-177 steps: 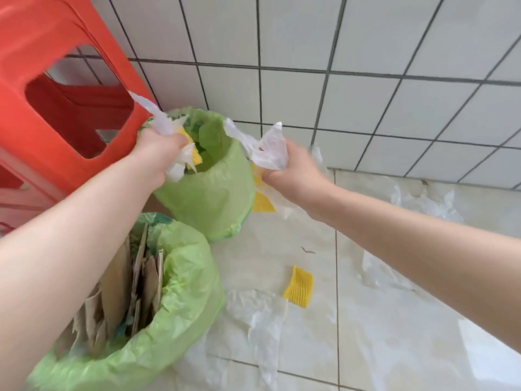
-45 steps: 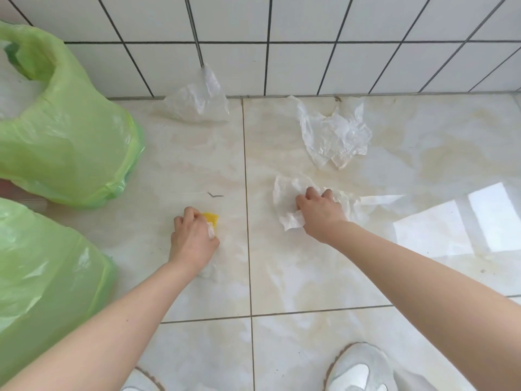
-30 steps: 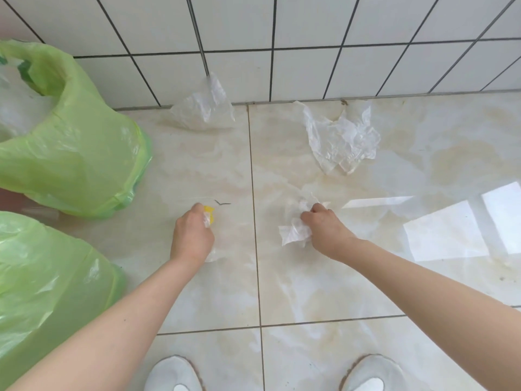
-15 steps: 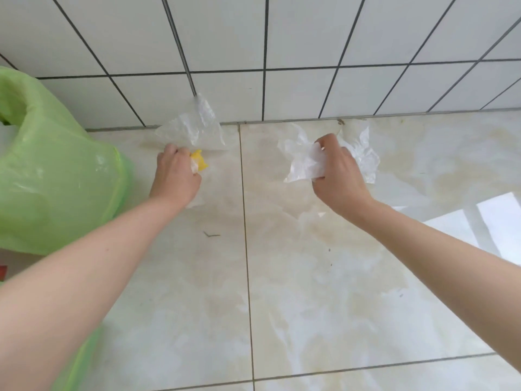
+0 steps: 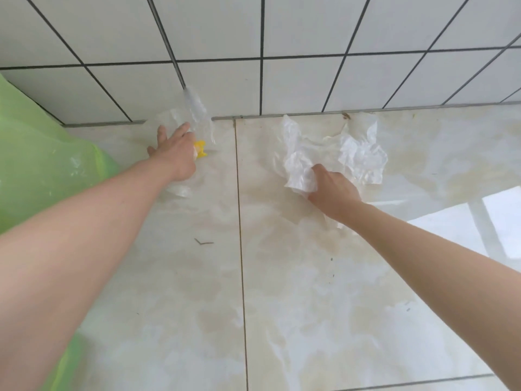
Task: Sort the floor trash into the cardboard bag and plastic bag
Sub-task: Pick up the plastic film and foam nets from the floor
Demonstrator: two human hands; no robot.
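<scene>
Both hands nearer wall (image 5: 310,32) now

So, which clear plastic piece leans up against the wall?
The clear plastic piece by the left hand; the crumpled one lies flat on the floor.

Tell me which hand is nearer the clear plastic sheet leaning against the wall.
Left. The left hand reaches the clear plastic sheet, fingertips at its lower edge. The right hand is off to the right, gripping crumpled plastic.
</scene>
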